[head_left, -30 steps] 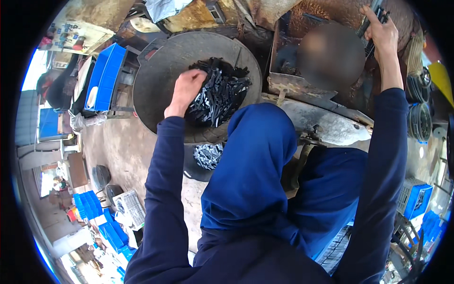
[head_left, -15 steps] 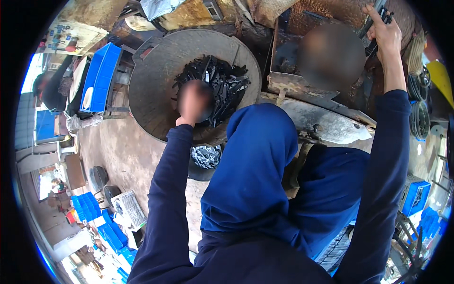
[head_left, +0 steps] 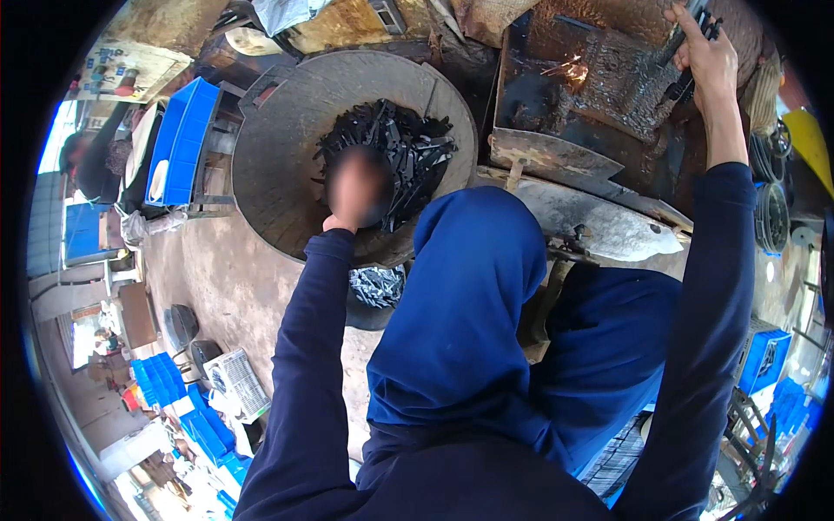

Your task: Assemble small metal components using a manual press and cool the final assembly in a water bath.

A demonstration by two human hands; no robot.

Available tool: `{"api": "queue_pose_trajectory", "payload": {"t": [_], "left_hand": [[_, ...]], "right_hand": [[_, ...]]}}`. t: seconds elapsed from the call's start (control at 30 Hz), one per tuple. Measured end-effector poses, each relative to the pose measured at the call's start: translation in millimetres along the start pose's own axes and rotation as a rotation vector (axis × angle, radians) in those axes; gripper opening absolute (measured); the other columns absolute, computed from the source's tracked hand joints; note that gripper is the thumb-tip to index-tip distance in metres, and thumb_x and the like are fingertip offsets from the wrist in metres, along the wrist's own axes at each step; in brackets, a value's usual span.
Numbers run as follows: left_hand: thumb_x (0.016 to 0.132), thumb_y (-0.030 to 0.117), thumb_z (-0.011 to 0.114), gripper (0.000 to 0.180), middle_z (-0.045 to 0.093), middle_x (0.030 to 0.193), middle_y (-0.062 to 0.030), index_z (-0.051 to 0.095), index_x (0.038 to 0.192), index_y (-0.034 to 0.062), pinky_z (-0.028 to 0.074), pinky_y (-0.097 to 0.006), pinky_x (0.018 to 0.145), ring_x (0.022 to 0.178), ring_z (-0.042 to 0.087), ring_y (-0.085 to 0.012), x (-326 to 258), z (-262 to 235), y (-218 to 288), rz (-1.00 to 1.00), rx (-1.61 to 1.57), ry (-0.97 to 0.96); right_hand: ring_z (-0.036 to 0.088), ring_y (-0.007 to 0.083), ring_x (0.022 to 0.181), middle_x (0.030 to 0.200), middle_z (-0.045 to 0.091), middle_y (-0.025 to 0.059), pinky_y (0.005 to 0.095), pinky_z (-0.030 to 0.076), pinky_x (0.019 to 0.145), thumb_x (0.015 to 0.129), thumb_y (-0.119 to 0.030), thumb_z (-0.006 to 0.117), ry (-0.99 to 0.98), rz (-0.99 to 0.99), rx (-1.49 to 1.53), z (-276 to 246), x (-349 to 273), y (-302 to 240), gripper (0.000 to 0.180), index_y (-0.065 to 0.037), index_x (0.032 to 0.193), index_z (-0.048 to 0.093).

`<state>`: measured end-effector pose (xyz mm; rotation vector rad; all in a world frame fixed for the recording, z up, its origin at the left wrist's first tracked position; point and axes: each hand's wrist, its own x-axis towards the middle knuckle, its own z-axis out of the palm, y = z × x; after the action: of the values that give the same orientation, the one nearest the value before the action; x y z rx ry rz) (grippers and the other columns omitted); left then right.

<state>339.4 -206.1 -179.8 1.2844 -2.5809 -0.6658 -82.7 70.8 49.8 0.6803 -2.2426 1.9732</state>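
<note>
My left hand (head_left: 351, 195) reaches into a large round metal pan (head_left: 276, 161), over a heap of dark flat metal pieces (head_left: 415, 156). A blurred patch covers its fingers, so what they hold is hidden. At the far right, my right hand (head_left: 711, 68) closes round a dark metal bar-like part (head_left: 686, 43) at the edge of a grimy machine, its index finger stretched along it. Orange sparks (head_left: 572, 71) glow in the machine's rusty metal trough (head_left: 556, 154), left of this hand.
Below the pan stands a dark tub of shiny metal pieces (head_left: 377, 285), near my blue-clad knee (head_left: 482, 252). A blue bin (head_left: 182, 143) is at the left. Coiled cables (head_left: 770, 217) hang at the right. Blue crates (head_left: 204, 425) are stacked lower left.
Sparks now show in the trough, where a blurred patch hid the spot before. Both hands keep nearly the same places.
</note>
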Motion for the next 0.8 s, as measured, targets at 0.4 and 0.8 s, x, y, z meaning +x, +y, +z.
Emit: {"api": "queue_pose_trajectory", "payload": {"t": [0.4,0.8], "left_hand": [[0.089,0.018,0.065,0.028,0.067,0.096,-0.0266,0.051,0.108,0.0038,0.051,-0.050,0.080,0.094,0.065,-0.0456,11,-2,-12,-0.021,-0.081,0.237],[0.088,0.028,0.068,0.040,0.069,0.107,-0.0243,0.060,0.120,0.0047,0.051,-0.046,0.090,0.105,0.065,-0.0408,12,-3,-10,-0.219,0.132,0.022]], "right_hand": [[0.045,0.0108,0.039,0.060,0.055,0.0018,0.0276,0.037,0.038,0.095,-0.021,0.066,-0.014,-0.017,-0.039,0,-2,-1,0.020,-0.003,0.088,0.060],[0.045,0.0107,0.039,0.059,0.053,0.0015,0.0275,0.037,0.037,0.096,-0.023,0.065,-0.044,-0.020,-0.046,-3,-1,3,0.023,-0.002,0.089,0.060]]}}
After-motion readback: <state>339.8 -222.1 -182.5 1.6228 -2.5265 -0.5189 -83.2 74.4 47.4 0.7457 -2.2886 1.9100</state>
